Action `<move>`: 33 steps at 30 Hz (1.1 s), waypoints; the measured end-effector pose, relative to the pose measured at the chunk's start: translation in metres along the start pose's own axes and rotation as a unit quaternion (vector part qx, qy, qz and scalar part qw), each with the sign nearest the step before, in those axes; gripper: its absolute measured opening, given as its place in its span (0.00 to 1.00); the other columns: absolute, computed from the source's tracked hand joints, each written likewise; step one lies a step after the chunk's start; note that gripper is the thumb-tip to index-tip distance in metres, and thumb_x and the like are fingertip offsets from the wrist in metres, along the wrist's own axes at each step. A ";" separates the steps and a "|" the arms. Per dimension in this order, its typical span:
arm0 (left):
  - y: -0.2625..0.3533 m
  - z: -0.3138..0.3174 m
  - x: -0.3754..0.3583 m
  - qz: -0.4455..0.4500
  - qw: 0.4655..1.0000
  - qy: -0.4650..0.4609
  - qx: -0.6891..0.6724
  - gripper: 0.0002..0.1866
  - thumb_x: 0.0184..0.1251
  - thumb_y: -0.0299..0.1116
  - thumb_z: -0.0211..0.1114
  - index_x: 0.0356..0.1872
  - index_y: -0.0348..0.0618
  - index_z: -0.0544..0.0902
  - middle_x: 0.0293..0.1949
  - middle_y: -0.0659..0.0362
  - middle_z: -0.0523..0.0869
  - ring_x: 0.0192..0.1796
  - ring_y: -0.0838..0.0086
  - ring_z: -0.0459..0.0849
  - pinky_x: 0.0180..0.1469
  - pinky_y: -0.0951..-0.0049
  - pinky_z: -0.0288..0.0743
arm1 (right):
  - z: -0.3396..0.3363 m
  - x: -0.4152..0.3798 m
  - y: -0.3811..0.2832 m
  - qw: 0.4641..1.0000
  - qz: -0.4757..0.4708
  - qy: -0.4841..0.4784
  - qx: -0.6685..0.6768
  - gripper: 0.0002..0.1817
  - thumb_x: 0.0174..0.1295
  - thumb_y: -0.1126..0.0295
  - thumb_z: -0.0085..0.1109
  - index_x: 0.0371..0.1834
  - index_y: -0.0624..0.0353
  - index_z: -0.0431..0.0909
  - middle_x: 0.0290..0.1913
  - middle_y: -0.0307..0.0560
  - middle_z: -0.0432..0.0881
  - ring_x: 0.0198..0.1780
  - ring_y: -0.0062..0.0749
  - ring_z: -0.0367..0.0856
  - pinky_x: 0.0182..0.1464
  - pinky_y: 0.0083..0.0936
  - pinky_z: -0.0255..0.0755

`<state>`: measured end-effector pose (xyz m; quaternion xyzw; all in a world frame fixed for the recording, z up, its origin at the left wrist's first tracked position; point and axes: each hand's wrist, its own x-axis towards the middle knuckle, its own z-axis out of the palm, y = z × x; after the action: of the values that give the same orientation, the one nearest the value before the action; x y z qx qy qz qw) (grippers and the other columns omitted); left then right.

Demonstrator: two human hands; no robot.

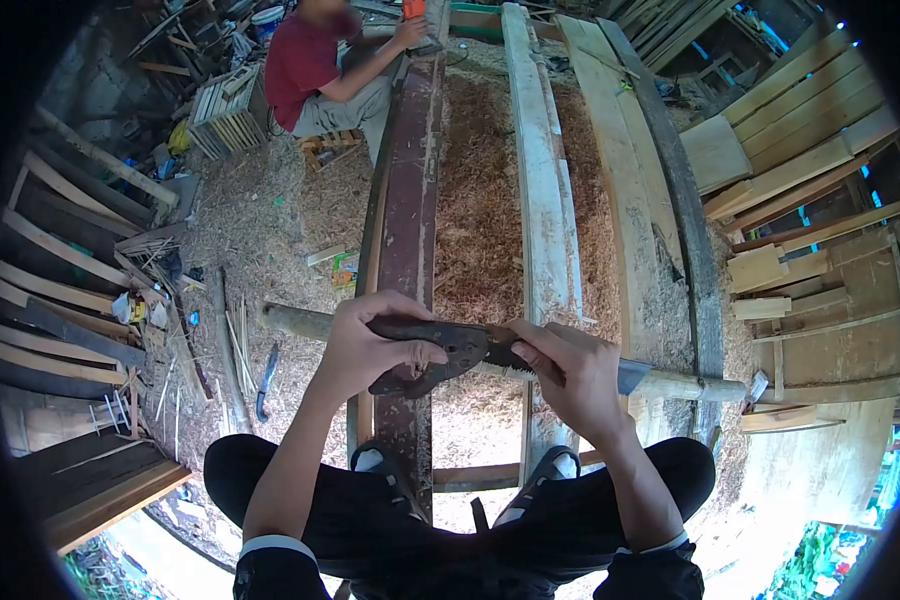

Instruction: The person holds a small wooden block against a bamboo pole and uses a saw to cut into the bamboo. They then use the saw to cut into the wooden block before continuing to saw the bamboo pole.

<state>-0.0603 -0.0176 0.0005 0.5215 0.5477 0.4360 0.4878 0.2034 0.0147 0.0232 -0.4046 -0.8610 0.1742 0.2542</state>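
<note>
Over the planks between my knees I hold a handsaw with a worn dark handle (432, 345). My left hand (375, 345) wraps the handle, its thumb lying across the front. On the blade just right of the handle, my right hand (575, 375) pinches with thumb and fingers. Dark teeth show along the lower edge between the hands. A grey blade end (632, 376) sticks out past my right hand. Behind the saw, a round wooden pole (695, 387) lies crosswise over the planks, partly hidden by my hands.
A reddish-brown beam (408, 200), a whitish beam (538, 180) and a wide pale plank (620, 150) run away from me. A person in a red shirt (305, 70) sits at far left, a hand on an orange tool (413, 9). A dark-handled knife (267, 382) lies left on the shavings-covered ground.
</note>
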 end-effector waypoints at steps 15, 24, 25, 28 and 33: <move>0.009 0.006 -0.004 -0.108 0.979 0.023 -0.170 0.18 0.64 0.35 0.76 0.46 0.37 0.80 0.27 0.58 0.85 0.17 0.79 0.80 0.18 0.77 0.71 | -0.006 0.002 -0.001 0.998 0.046 0.018 0.026 0.12 0.64 0.70 0.66 0.50 0.52 0.87 0.24 0.41 0.79 0.24 0.36 0.79 0.26 0.33 0.69; 0.010 0.012 -0.010 -0.138 0.983 -0.028 -0.118 0.20 0.62 0.38 0.78 0.42 0.35 0.79 0.19 0.62 0.81 0.13 0.83 0.73 0.15 0.78 0.65 | 0.002 -0.015 0.008 0.999 0.019 -0.023 0.043 0.11 0.64 0.69 0.66 0.49 0.50 0.87 0.24 0.40 0.77 0.24 0.37 0.79 0.26 0.35 0.68; 0.009 0.012 -0.010 -0.139 0.983 -0.030 -0.118 0.20 0.62 0.38 0.78 0.42 0.35 0.79 0.19 0.62 0.81 0.13 0.83 0.73 0.15 0.78 0.65 | 0.002 -0.018 0.010 0.998 0.018 -0.036 0.039 0.11 0.63 0.68 0.66 0.49 0.50 0.87 0.24 0.40 0.77 0.24 0.37 0.79 0.26 0.35 0.68; 0.004 0.014 -0.011 -0.147 0.981 -0.041 -0.122 0.20 0.62 0.38 0.78 0.43 0.35 0.78 0.20 0.62 0.82 0.13 0.83 0.73 0.14 0.79 0.65 | -0.003 -0.016 0.004 0.998 0.037 -0.048 0.031 0.11 0.63 0.68 0.67 0.49 0.50 0.87 0.24 0.41 0.78 0.24 0.37 0.79 0.26 0.35 0.68; 0.006 0.014 -0.009 -0.164 0.973 -0.028 -0.158 0.19 0.63 0.37 0.78 0.43 0.36 0.78 0.22 0.61 0.83 0.13 0.83 0.73 0.14 0.79 0.64 | 0.002 -0.014 0.002 0.998 0.044 -0.024 0.045 0.11 0.62 0.71 0.67 0.47 0.53 0.87 0.23 0.42 0.77 0.22 0.38 0.77 0.26 0.34 0.67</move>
<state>-0.0459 -0.0268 0.0055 0.3531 0.5357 0.4165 0.6441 0.2111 0.0052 0.0162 -0.4255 -0.8397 0.2337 0.2433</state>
